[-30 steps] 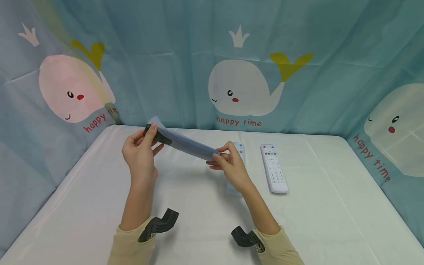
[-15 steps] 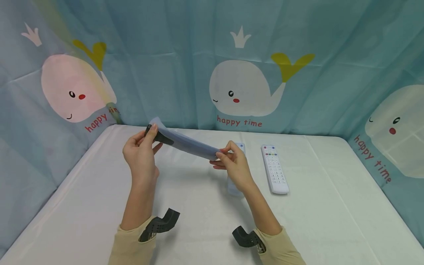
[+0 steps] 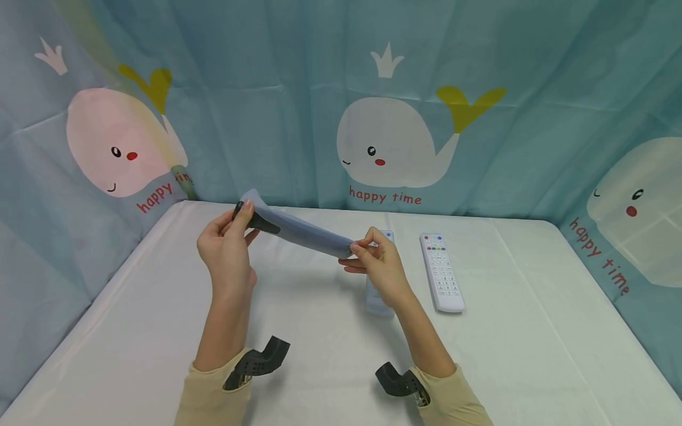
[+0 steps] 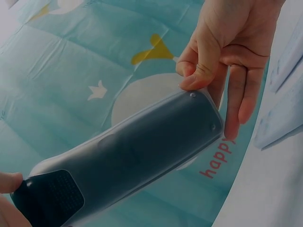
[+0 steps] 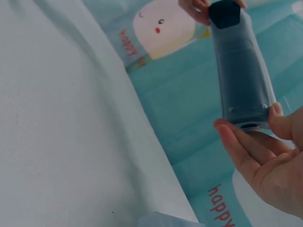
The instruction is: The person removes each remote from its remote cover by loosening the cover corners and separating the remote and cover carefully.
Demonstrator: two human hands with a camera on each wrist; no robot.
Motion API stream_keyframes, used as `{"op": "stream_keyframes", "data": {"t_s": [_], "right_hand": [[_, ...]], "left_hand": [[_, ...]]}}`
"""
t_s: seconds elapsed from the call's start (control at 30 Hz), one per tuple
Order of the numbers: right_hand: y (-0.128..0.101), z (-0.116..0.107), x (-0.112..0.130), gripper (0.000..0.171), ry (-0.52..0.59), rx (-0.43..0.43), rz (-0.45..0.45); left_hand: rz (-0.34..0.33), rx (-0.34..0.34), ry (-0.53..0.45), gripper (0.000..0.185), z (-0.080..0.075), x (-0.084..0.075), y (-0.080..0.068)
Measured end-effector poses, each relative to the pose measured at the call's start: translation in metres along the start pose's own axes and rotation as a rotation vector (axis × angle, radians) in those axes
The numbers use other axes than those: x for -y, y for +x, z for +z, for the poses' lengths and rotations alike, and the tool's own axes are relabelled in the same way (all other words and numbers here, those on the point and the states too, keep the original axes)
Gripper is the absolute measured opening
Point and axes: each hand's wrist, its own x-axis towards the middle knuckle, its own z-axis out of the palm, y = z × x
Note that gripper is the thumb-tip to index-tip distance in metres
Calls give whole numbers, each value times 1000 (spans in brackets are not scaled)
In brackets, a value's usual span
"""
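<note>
One dark remote control [image 3: 263, 223] is held in the air above the white table [image 3: 325, 367], mostly covered by a translucent sleeve [image 3: 309, 235]. Its uncovered black end is pinched by the left hand [image 3: 228, 248], while the sleeved opposite end is gripped between thumb and fingers of the right hand [image 3: 382, 269]. On the tabletop, a white remote [image 3: 443, 273] is laid beside a second light-coloured remote [image 3: 379, 303], which is partly hidden by the right hand.

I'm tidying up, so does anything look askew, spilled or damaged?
One end of the dark remote pokes from its cloudy cover by the left hand, where the cover flares up, so it seems only partly on. No spill or damage shows.
</note>
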Motion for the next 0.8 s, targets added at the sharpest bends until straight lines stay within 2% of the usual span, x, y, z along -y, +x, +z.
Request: {"op": "stream_keyframes", "data": {"t_s": [0.37, 0.8], "right_hand": [[0, -3, -1, 20, 4, 35, -4], [-1, -8, 0, 19, 0, 83, 48]], "left_hand": [[10, -3, -7, 46, 1, 0, 0], [31, 0, -11, 48, 0, 2, -1]]}}
